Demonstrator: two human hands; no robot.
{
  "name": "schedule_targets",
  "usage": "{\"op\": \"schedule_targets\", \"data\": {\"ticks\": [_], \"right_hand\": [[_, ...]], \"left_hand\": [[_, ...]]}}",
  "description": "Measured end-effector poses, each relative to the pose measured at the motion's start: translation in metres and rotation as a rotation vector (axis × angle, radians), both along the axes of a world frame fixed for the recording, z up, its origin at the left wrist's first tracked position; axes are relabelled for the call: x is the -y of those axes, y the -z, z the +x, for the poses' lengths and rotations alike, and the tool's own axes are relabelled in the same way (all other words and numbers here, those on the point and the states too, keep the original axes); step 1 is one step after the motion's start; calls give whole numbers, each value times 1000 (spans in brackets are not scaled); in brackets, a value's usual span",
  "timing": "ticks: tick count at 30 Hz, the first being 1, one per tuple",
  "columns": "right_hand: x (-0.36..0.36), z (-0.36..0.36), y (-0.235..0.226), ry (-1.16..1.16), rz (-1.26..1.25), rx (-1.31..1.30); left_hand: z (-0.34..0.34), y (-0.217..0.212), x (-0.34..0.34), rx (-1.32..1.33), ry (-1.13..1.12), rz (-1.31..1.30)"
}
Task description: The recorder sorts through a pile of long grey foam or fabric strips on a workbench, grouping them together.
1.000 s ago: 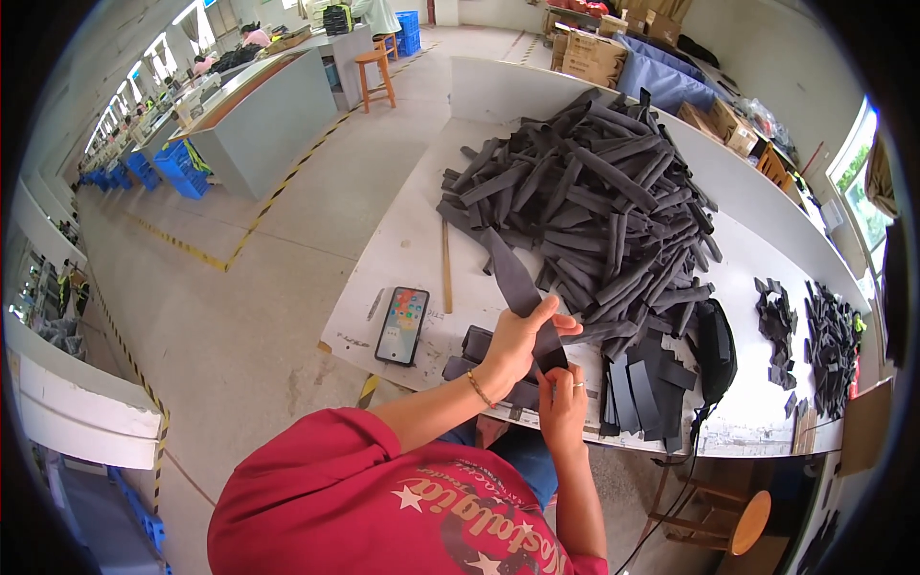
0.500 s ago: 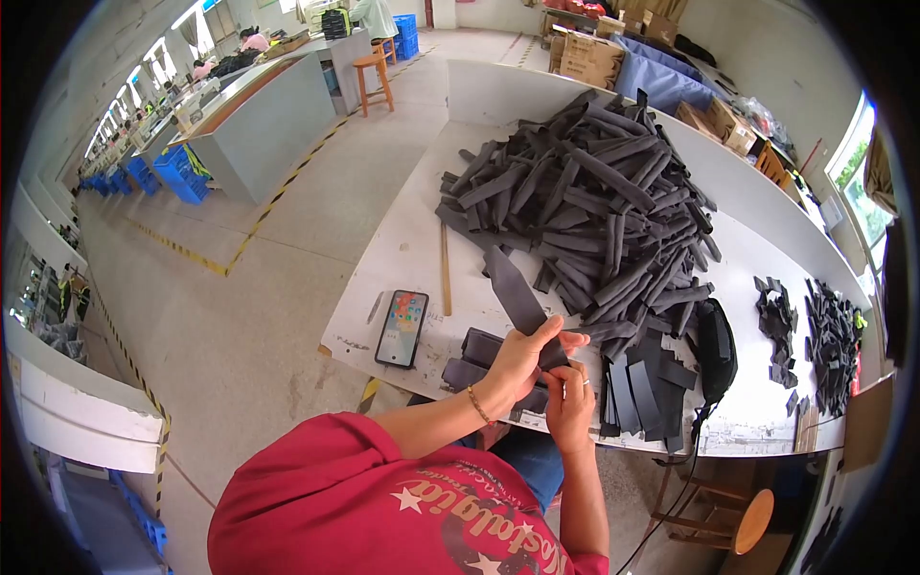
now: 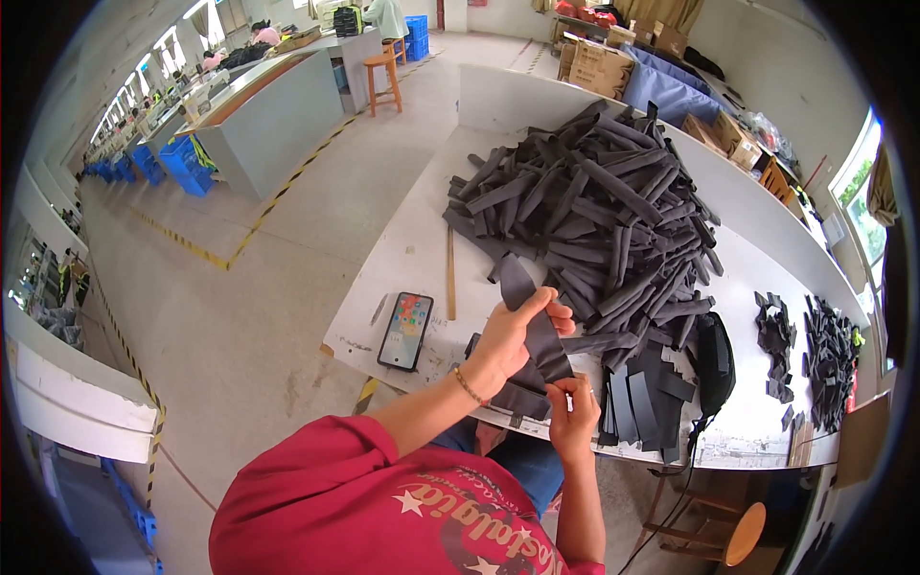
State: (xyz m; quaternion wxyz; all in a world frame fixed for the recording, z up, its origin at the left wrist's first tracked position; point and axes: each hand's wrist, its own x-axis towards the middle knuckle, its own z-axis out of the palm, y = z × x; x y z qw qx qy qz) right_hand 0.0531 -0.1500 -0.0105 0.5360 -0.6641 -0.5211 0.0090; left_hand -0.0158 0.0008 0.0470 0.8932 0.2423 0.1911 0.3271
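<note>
A dark grey fabric strip (image 3: 543,343) is stretched between my two hands above the table's front edge. My left hand (image 3: 517,331) wraps round its middle, thumb on top, and one pointed end sticks out beyond the fingers. My right hand (image 3: 575,410) pinches the near end between thumb and fingers. Past my hands rises a big heap of dark fabric pieces (image 3: 613,206). Under and beside my left hand lie more folded dark pieces (image 3: 520,399), partly hidden. Flat dark strips (image 3: 652,402) are fanned out to the right of my right hand.
On the white table (image 3: 383,264) lie a phone (image 3: 404,331) and a thin wooden stick (image 3: 450,273) at left. A black pouch-like item (image 3: 715,364) with a cord sits at right, near smaller dark piles (image 3: 829,364). A wooden stool (image 3: 745,534) stands below the right edge.
My left hand has slid toward the far end of the strip and moved slightly away from my right hand. More of the strip now shows between them. The view has shifted a little.
</note>
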Motion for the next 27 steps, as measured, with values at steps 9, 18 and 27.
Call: {"op": "schedule_targets", "data": {"ticks": [9,18,27], "right_hand": [[10,-8,-1,59,7,2],[3,-5,2,37,0,25],[6,-3,-1,6,-62,-37]], "left_hand": [[8,14,-5,-94,-18,-20],[13,34,15,-32,-35,-64],[6,15,9,-19,-53,-168]]}}
